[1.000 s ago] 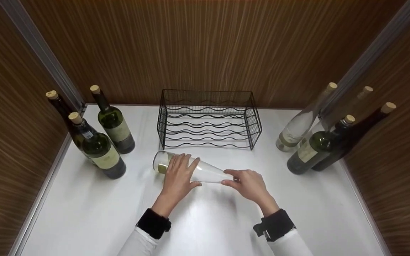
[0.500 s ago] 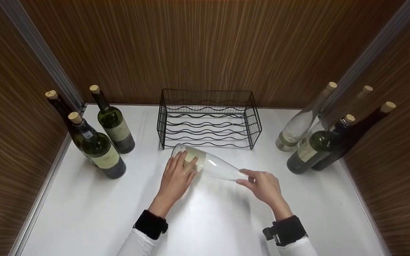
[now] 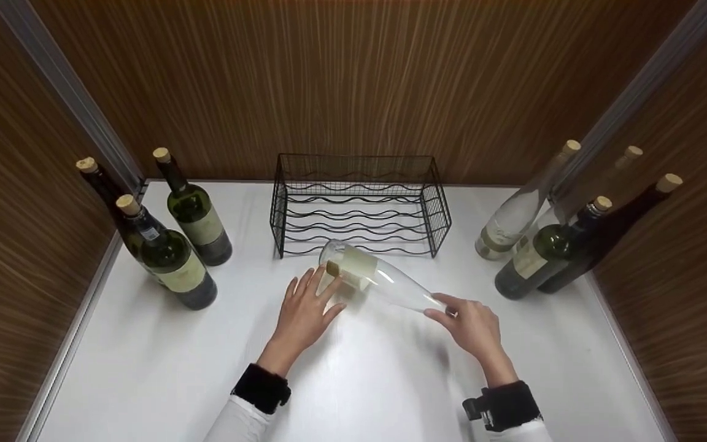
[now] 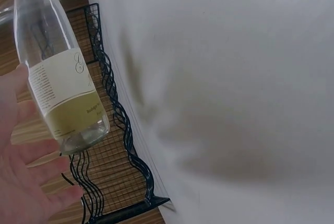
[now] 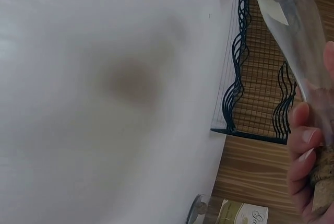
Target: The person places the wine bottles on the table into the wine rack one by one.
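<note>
In the head view a clear glass wine bottle (image 3: pixel 393 283) is held slantwise, its base toward the back and its neck to the right. My right hand (image 3: pixel 475 325) grips the neck; the right wrist view shows its fingers curled beside the cork (image 5: pixel 324 182). With fingers spread, my left hand (image 3: pixel 301 316) is beside the bottle's base end, fingertips right at the glass. A cream and olive label (image 4: pixel 70 93) shows in the left wrist view. Just behind, the black wire wine rack (image 3: pixel 438 215) stands on the table, and the bottle's base overlaps its front edge in the head view.
Corked green and dark bottles (image 3: pixel 181 273) stand upright at the left. Several more, both clear (image 3: pixel 509 221) and dark (image 3: pixel 531 264), stand at the right. Wood-grain panels (image 3: pixel 353 80) enclose the white table (image 3: pixel 353 380) at the back and sides.
The bottle has moved right and toward the rack, its base swinging backward. My right hand has moved right with its neck. My left hand has come off the bottle's upper side, fingers spreading.
</note>
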Motion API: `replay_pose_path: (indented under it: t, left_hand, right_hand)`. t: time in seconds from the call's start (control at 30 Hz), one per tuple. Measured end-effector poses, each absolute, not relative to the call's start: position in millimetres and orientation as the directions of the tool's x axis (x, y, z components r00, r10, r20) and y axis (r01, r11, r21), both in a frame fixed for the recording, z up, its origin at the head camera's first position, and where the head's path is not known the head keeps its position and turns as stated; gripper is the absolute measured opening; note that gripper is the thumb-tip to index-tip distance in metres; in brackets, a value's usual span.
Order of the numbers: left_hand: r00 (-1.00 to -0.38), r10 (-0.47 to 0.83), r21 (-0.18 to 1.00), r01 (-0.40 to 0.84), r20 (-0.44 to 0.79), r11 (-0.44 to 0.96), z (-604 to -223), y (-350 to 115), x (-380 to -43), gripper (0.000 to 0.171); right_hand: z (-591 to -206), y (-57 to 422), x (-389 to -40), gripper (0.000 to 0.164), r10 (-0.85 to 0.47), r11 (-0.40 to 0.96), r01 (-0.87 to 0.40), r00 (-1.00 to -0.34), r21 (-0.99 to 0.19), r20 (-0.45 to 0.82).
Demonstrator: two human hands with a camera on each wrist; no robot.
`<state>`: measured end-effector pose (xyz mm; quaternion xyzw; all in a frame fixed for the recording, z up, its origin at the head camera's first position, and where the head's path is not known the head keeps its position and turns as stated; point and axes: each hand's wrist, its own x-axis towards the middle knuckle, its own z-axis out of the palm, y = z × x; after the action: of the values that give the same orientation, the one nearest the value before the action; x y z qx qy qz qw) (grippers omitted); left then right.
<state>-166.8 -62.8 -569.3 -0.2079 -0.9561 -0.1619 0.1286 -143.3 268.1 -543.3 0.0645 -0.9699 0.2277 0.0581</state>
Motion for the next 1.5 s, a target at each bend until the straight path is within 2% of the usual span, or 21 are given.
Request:
replay_pose_path:
  t: [0.43, 0.8, 1.2, 1.5]
  left_hand:
    - [-0.896, 0.372, 0.269, 0.43, 0.242, 0.862, -574.7, -57.5, -165.2, 0.052]
    - [-0.915, 0.362, 0.31, 0.401, 0.178, 0.862, -573.8, -53.2, -162.7, 0.061]
    - [-0.896, 0.399, 0.298, 0.442, 0.197, 0.846, -577.1, -42.9, -159.6, 0.06]
    - [-0.888, 0.424, 0.312, 0.459, 0.178, 0.832, -577.2, -35.9, -155.4, 0.061]
  right_hand:
    - [-546.7, 285.6, -138.6, 0.052, -0.009, 0.885, -0.068, -0.992, -0.461, 0.128]
    - [-547.8, 298.0, -139.2, 0.052, 0.05, 0.892, -0.027, -0.986, -0.451, 0.157]
    - [-552.5, 306.4, -135.6, 0.051, 0.101, 0.896, 0.01, -0.978, -0.444, 0.181]
    - [-554.8, 313.8, -132.2, 0.054, 0.201, 0.87, 0.114, -0.97, -0.48, 0.133]
